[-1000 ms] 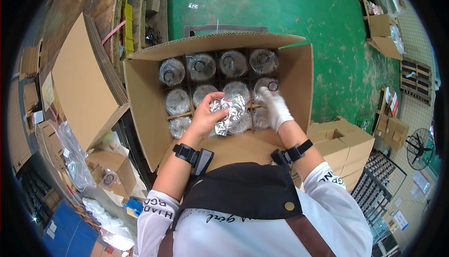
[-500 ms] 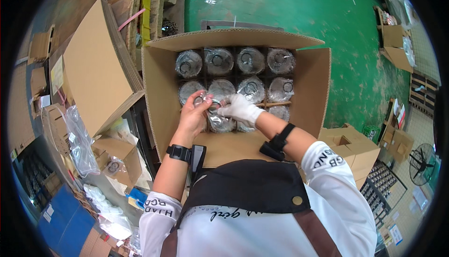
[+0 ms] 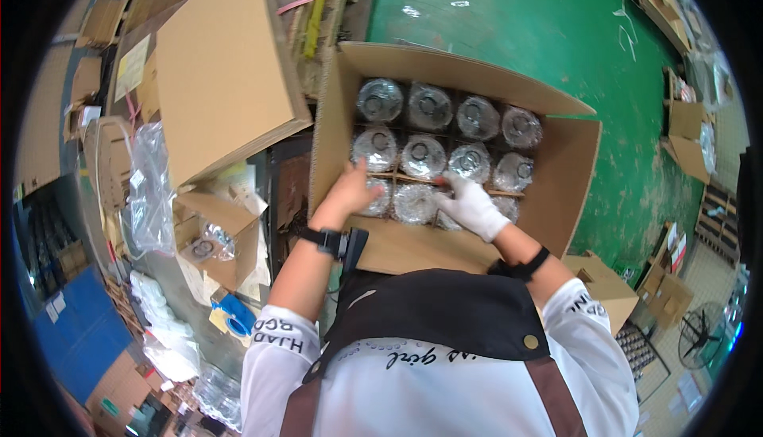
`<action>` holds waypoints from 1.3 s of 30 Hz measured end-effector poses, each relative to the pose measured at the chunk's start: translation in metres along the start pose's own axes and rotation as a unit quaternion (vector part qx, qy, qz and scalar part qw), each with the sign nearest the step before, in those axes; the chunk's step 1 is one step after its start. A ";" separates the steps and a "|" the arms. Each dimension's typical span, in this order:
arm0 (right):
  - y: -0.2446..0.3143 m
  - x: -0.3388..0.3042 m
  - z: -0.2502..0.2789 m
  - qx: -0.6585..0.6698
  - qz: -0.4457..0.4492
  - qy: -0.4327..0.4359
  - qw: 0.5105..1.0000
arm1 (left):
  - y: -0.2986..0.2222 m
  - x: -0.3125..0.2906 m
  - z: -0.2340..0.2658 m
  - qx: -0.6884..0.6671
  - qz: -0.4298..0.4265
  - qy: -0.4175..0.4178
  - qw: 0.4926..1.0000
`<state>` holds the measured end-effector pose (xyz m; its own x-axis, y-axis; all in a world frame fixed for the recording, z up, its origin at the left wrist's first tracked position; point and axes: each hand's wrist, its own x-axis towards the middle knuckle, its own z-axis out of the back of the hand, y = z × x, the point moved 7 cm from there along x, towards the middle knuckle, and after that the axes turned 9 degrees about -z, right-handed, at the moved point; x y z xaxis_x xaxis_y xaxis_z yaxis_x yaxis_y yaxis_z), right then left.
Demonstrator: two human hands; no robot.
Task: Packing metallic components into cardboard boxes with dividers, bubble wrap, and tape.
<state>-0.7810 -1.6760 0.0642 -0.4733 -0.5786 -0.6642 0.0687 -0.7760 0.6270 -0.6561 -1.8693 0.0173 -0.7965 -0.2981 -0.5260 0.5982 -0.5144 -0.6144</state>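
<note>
A large cardboard box (image 3: 576, 167) stands before me, with card dividers (image 3: 405, 178) between rows of round clear items in plastic wrap. Most of these show a small ring on top, such as the wrapped round item (image 3: 423, 156) in the middle row. My left hand (image 3: 348, 192), bare, reaches over the near left corner, thumb and fingers apart beside a wrapped item (image 3: 377, 201). My right hand (image 3: 474, 208), in a white glove, lies over the near row with fingers spread, partly covering the wrapped items there. I see nothing held in either hand.
Stacked flat cardboard (image 3: 226, 71) rises at the left. Below it are a small open carton (image 3: 218, 246) with wrapped items, a blue tape roll (image 3: 234, 315) and plastic film (image 3: 151, 190). More cartons (image 3: 604, 282) sit at the right, with a fan (image 3: 699, 334) beyond.
Both hands, which were close together over the box with small rings at the fingers, have moved apart and down to the near row. The view has turned, shifting the box rightward.
</note>
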 end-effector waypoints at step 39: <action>0.275 -0.095 -0.130 0.200 0.113 0.194 0.954 | 0.032 -0.227 0.174 -0.587 -0.131 -0.022 0.799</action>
<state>-0.6033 -1.8672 0.2468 -0.1196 -0.8293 -0.5459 -0.2477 -0.5075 0.8253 -0.4707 -1.9579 0.2193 -0.8942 -0.3457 -0.2843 0.0601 0.5368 -0.8416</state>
